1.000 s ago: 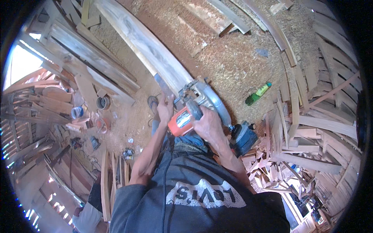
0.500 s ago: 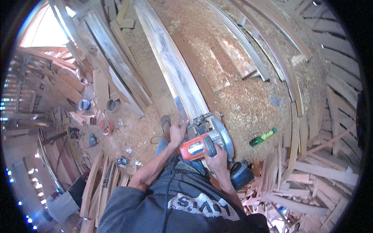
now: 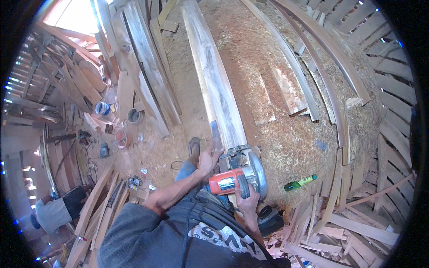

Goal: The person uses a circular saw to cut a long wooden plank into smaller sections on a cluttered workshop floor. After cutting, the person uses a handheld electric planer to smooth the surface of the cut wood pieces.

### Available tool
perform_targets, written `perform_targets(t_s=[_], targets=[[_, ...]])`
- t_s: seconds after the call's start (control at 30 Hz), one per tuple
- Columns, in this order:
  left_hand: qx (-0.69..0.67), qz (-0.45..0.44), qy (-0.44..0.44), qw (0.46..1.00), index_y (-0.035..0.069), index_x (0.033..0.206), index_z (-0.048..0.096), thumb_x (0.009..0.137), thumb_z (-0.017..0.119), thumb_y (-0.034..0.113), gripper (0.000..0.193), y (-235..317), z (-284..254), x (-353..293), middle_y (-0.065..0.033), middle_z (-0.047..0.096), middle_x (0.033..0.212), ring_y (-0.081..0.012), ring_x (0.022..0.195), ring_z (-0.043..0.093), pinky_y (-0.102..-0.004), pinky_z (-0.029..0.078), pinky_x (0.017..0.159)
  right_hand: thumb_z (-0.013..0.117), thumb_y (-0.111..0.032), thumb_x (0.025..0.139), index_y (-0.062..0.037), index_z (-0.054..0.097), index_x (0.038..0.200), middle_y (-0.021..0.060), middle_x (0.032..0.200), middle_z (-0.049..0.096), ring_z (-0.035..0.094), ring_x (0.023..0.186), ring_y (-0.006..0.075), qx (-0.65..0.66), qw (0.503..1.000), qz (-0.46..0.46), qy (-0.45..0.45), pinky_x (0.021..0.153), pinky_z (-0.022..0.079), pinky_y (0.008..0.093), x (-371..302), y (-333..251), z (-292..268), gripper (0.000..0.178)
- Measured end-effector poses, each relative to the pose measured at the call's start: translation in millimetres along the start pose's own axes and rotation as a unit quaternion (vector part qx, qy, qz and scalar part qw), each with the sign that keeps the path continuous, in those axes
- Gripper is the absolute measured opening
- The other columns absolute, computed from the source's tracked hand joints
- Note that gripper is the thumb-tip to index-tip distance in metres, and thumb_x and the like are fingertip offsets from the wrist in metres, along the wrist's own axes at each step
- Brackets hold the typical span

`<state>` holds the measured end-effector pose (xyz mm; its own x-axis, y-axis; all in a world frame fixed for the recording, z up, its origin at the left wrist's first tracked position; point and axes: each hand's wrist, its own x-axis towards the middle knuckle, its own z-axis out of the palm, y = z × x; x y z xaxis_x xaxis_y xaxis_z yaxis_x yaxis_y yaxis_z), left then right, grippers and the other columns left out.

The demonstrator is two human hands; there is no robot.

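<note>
My right hand (image 3: 248, 201) is wrapped round the black rear handle of an orange circular saw (image 3: 226, 181), whose round grey blade guard is on its right side. The saw is at the near end of a long, pale, grey-streaked plank (image 3: 217, 85), with its base plate at the board. My left hand (image 3: 209, 160) is closed at the plank's left edge, just ahead of the saw body. Its fingers are at the near end of a dark, flat strip (image 3: 215, 132) lying along that edge. The fingertips are partly hidden, and the blade cannot be seen.
Long boards (image 3: 147, 58) lie to the left, and curved timbers (image 3: 308, 58) to the right. A green bottle (image 3: 300, 183) lies on the shavings. Buckets (image 3: 134, 116) and a power tool (image 3: 134, 181) are at the left. Another person (image 3: 56, 212) bends down at the far lower left.
The view has shifted, so the plank, saw and hands appear lower. Both hands keep about the same places at the saw and plank. More of the other person shows at the left.
</note>
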<state>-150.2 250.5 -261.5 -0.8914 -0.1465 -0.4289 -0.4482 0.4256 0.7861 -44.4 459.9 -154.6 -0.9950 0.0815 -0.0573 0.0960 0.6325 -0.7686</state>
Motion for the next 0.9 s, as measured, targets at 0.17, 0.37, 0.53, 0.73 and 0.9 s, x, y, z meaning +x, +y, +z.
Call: perform_targets(t_s=[0.17, 0.37, 0.53, 0.73, 0.9], targets=[[0.021, 0.033, 0.02, 0.999, 0.01, 0.162, 0.034, 0.097, 0.066, 0.051, 0.084, -18, 4, 8, -0.0232, 0.071, 0.073, -0.0379, 0.07, 0.074, -0.0483, 0.057, 0.064, 0.078, -0.02, 0.088, -0.0035, 0.065, 0.09, 0.0197, 0.068, 0.065, 0.068, 0.062, 0.042, 0.044, 0.999, 0.009, -0.027, 0.057, 0.051, 0.0481, -1, 8, 5, 0.022], [0.009, 0.018, 0.002, 1.0, 0.006, 0.161, 0.034, 0.096, 0.066, 0.054, 0.087, 2, -6, 10, -0.0193, 0.071, 0.07, -0.0354, 0.067, 0.074, -0.0465, 0.056, 0.062, 0.081, -0.021, 0.086, -0.0024, 0.066, 0.091, 0.0163, 0.067, 0.062, 0.065, 0.058, 0.0363, 0.051, 0.999, 0.008, -0.016, 0.057, 0.049, 0.0452, 2, 15, 11, 0.024], [0.085, 0.027, -0.03, 0.996, -0.001, 0.16, 0.031, 0.092, 0.07, 0.057, 0.098, -16, -12, 32, -0.0181, 0.072, 0.072, -0.0362, 0.068, 0.074, -0.048, 0.058, 0.064, 0.081, -0.021, 0.086, -0.0026, 0.067, 0.091, 0.017, 0.066, 0.062, 0.065, 0.058, 0.0368, 0.05, 0.999, 0.002, -0.018, 0.057, 0.048, 0.0454, 8, 16, 16, 0.024], [0.253, 0.176, 0.017, 0.951, -0.004, 0.16, 0.027, 0.078, 0.079, 0.063, 0.118, 44, -70, 141, -0.0277, 0.025, 0.167, -0.0438, 0.153, 0.029, -0.0573, 0.031, 0.122, 0.081, -0.021, 0.086, -0.0029, 0.064, 0.087, 0.0162, 0.065, 0.06, 0.064, 0.057, 0.0367, 0.063, 0.998, 0.003, -0.002, 0.056, 0.048, 0.0451, 15, 16, 20, 0.025], [0.547, 0.227, -0.127, 0.796, -0.005, 0.162, 0.021, 0.072, 0.084, 0.063, 0.129, 94, -90, 215, -0.0249, 0.017, 0.171, -0.0382, 0.159, 0.019, -0.0712, 0.021, 0.121, 0.081, -0.021, 0.086, -0.0031, 0.064, 0.086, 0.0152, 0.063, 0.059, 0.063, 0.055, 0.0344, 0.066, 0.998, 0.0, 0.001, 0.056, 0.048, 0.0445, 22, 11, 23, 0.024]])
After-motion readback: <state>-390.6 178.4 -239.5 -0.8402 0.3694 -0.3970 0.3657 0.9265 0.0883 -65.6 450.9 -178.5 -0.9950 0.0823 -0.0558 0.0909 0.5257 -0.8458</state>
